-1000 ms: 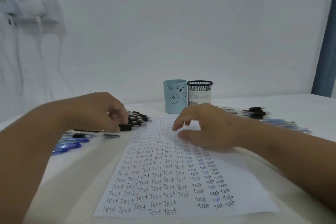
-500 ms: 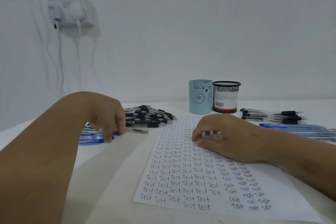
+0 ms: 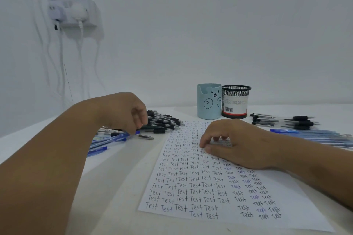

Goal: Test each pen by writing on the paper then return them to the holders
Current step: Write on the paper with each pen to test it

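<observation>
White paper is nearly filled with "Test", yet both holders behind it look empty; left hand pinches a blue pen beside it, right hand curled, empty, on it.

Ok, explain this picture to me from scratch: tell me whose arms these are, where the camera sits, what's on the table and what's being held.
No machine here: a person wears a camera on the head, so you look down along their own two arms. The left hand reaches into a heap of blue pens and black pens on the left; its fingertips pinch at a blue pen, though it isn't lifted clear. The right hand rests on a sheet of paper covered with rows of the word "Test", and holds nothing I can see. Behind the paper stand two holders, a blue bear cup and a black mesh cup; no pens stick out of either. More pens lie on the right.
</observation>
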A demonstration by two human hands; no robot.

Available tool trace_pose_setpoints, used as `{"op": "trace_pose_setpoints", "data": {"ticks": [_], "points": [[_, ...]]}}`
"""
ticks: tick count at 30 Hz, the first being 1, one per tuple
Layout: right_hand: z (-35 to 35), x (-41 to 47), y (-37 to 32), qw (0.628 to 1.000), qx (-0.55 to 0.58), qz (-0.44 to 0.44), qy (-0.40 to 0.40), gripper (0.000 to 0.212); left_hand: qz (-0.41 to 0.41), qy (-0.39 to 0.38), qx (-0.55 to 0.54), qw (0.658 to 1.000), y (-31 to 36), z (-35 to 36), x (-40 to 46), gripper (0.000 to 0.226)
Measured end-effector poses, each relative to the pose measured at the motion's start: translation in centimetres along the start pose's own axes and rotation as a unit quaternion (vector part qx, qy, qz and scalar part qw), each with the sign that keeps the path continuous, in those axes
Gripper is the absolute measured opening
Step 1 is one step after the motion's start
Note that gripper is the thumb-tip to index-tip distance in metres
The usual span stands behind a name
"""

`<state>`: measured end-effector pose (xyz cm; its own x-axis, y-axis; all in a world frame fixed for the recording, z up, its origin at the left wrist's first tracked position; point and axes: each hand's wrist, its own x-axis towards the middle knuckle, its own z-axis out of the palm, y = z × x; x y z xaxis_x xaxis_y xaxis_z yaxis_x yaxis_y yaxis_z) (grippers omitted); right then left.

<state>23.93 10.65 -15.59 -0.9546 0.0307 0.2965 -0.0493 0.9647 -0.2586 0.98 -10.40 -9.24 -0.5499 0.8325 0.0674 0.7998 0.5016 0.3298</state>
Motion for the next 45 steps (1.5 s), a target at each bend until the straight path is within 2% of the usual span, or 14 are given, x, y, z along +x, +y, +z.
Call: {"op": "trace_pose_setpoints", "data": {"ticks": [4,10,13,17,24,29,33,36,40,43,45], "points": [[0.0,0.0,0.1,1.0,-0.001,0.002,-0.005,0.013,0.072,0.061,-0.033,0.995,1.8,1.0,0.3,0.033],[0.0,0.1,0.1,1.0,0.004,-0.001,-0.004,0.014,0.118,0.136,-0.135,0.974,3.8,2.2,0.1,0.028],[0.0,0.1,0.1,1.0,0.005,0.002,-0.006,0.013,0.113,0.135,-0.18,0.968,4.2,2.6,0.0,0.029],[0.0,0.3,0.1,1.0,0.001,0.004,-0.004,0.014,0.099,0.086,-0.19,0.973,4.2,3.3,0.3,0.037],[0.1,0.2,0.2,1.0,0.005,0.005,0.001,0.013,0.1,0.017,-0.131,0.986,3.7,4.9,1.3,0.04],[0.1,0.2,0.2,1.0,0.005,0.005,-0.001,0.014,0.09,0.052,-0.117,0.988,3.8,5.0,1.4,0.037],[0.0,0.1,0.2,1.0,0.006,0.006,-0.002,0.014,0.095,0.109,-0.16,0.976,4.2,4.9,1.1,0.034],[0.0,0.1,0.2,1.0,0.009,0.007,-0.001,0.014,0.111,0.186,-0.269,0.938,5.2,4.4,0.5,0.029],[0.0,0.2,0.1,1.0,0.004,0.01,-0.005,0.015,0.116,0.269,-0.46,0.838,6.0,3.9,1.1,0.029],[0.0,0.2,0.1,1.0,0.001,0.011,-0.006,0.015,0.1,0.237,-0.607,0.751,6.6,4.0,1.5,0.016],[-0.1,0.3,-0.1,1.0,0.001,0.012,-0.005,0.015,0.084,0.197,-0.685,0.696,6.8,4.4,1.6,0.017]]}}
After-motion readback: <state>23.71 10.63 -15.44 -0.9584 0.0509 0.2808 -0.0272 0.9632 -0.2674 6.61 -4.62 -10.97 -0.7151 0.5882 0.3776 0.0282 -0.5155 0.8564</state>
